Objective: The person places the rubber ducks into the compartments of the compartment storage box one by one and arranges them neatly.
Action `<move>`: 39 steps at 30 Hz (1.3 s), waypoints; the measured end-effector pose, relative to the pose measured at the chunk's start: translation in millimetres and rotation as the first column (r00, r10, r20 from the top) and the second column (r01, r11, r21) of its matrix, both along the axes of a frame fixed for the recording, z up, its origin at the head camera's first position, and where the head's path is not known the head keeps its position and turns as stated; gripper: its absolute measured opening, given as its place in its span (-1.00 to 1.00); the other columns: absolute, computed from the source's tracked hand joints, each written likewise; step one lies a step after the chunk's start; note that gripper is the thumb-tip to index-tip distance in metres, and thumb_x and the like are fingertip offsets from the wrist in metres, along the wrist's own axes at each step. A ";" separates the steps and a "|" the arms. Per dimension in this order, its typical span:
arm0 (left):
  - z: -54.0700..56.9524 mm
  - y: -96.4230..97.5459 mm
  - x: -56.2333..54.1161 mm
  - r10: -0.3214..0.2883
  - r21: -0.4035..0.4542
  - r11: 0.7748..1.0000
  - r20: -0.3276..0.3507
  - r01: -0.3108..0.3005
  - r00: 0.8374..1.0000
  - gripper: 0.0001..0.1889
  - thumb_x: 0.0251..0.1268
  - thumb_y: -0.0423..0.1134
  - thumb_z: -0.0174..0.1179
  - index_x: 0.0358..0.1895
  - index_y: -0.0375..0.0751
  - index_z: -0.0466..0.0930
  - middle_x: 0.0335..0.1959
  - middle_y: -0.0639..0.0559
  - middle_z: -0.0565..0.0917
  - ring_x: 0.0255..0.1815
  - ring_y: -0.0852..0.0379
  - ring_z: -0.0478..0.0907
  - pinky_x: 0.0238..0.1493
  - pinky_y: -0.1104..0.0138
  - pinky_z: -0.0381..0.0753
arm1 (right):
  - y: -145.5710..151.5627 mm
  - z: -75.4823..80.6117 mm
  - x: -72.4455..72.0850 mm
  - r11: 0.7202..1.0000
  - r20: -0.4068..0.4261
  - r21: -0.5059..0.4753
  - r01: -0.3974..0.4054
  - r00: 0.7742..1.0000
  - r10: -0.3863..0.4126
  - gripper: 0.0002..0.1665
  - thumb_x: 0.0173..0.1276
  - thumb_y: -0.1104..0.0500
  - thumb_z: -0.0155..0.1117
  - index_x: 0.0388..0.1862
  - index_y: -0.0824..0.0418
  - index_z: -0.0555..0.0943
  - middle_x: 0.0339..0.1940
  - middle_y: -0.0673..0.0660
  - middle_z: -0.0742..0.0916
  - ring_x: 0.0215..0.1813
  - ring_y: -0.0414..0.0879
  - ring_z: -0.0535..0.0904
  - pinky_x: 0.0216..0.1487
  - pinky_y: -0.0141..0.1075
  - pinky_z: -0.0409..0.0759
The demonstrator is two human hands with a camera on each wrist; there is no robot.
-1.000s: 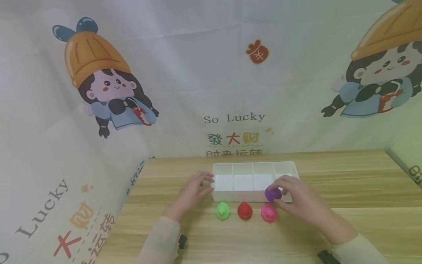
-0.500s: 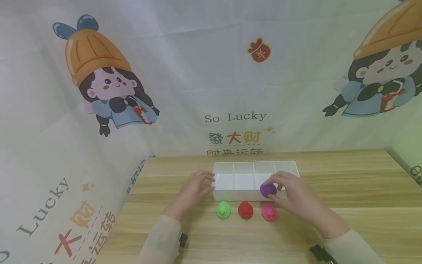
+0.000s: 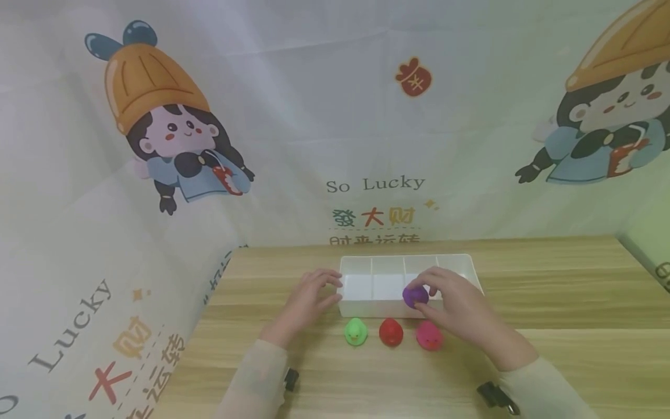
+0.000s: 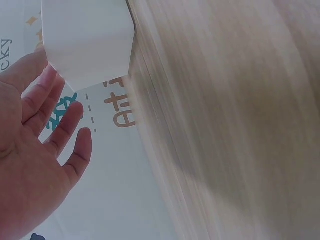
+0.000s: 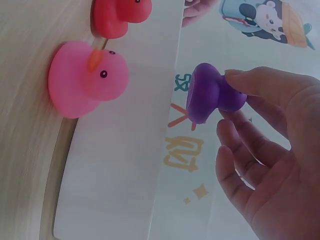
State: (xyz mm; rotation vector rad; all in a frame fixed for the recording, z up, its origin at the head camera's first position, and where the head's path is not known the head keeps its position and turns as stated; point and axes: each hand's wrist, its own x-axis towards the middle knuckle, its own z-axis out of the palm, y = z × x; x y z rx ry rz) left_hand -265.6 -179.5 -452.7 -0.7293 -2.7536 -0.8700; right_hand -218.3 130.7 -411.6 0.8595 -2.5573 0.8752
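My right hand point(image 3: 454, 305) pinches a purple rubber duck point(image 3: 414, 297) between thumb and fingers, over the front wall of a white box point(image 3: 366, 309) with several compartments. In the right wrist view the thumb lies on the head of the purple duck point(image 5: 205, 92), and its body points away from the palm. At the box's left end, my left hand point(image 3: 310, 297) has its fingertips at the wall, fingers loosely extended. The left wrist view shows this hand point(image 4: 40, 135) beside the end of the box point(image 4: 90, 45).
In front of the box, a green duck point(image 3: 356, 331), a red duck point(image 3: 391, 332) and a pink duck point(image 3: 429, 336) stand in a row on the wooden table point(image 3: 366, 378). A printed cloth point(image 3: 293, 116) hangs behind the table's far edge.
My right hand has moved left along the box's front wall, carrying the purple duck from the rightmost compartment toward the one beside it. The left hand stays at the box's end.
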 end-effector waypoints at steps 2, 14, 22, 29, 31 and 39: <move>-0.5 -0.6 -1.0 0.000 0.004 1.000 0.000 0.000 1.000 -0.76 0.08 -0.13 0.21 -0.16 -0.02 0.50 0.07 0.22 0.41 0.07 0.26 0.23 0.06 0.30 0.29 | -3.4 1.7 -0.8 1.000 0.002 -0.011 -0.011 1.000 0.011 -0.66 -0.06 0.14 0.41 -0.25 -0.09 0.57 -0.26 -0.21 0.55 -0.29 -0.25 0.44 -0.30 -0.34 0.47; 0.8 -0.1 0.6 -0.004 -0.007 1.000 -0.002 0.004 1.000 -0.75 0.07 -0.14 0.22 -0.15 -0.03 0.51 0.07 0.21 0.41 0.08 0.26 0.23 0.09 0.29 0.26 | -20.9 5.3 -5.1 1.000 0.036 -0.021 0.004 0.999 -0.003 -0.69 -0.06 0.16 0.41 -0.30 -0.11 0.57 -0.29 -0.24 0.55 -0.27 -0.29 0.44 -0.26 -0.40 0.44; 2.1 -0.3 0.0 -0.001 -0.015 1.000 -0.004 0.001 1.000 -0.76 0.08 -0.14 0.22 -0.15 -0.02 0.51 0.07 0.24 0.40 0.08 0.28 0.22 0.10 0.31 0.24 | -28.9 7.1 -10.8 1.000 0.030 -0.002 -0.011 0.999 0.011 -0.71 -0.06 0.17 0.40 -0.31 -0.08 0.58 -0.32 -0.22 0.55 -0.29 -0.28 0.44 -0.25 -0.40 0.44; 1.4 -0.3 -0.4 -0.016 -0.012 1.000 -0.007 0.016 1.000 -0.74 0.07 -0.17 0.23 -0.14 -0.08 0.50 0.07 0.19 0.41 0.09 0.21 0.24 0.11 0.27 0.24 | -35.7 8.1 -11.8 0.999 0.046 0.044 0.010 0.999 -0.012 -0.68 -0.06 0.15 0.41 -0.27 -0.07 0.58 -0.30 -0.22 0.54 -0.26 -0.28 0.44 -0.24 -0.37 0.44; 1.8 -0.5 0.2 -0.015 -0.014 1.000 -0.010 0.015 1.000 -0.73 0.07 -0.17 0.22 -0.13 -0.09 0.50 0.07 0.18 0.41 0.09 0.19 0.24 0.12 0.25 0.24 | -38.0 8.9 -12.3 0.999 0.050 0.052 0.009 0.999 -0.012 -0.68 -0.06 0.14 0.41 -0.27 -0.08 0.58 -0.30 -0.22 0.54 -0.25 -0.28 0.44 -0.23 -0.38 0.44; 1.5 0.4 0.0 -0.017 -0.015 1.000 -0.020 0.016 1.000 -0.72 0.07 -0.16 0.22 -0.12 -0.10 0.49 0.07 0.16 0.41 0.09 0.18 0.25 0.11 0.24 0.24 | -44.1 8.9 -16.9 0.997 0.042 0.081 0.007 0.999 -0.010 -0.69 -0.06 0.13 0.40 -0.27 -0.07 0.58 -0.28 -0.22 0.54 -0.22 -0.27 0.42 -0.18 -0.39 0.43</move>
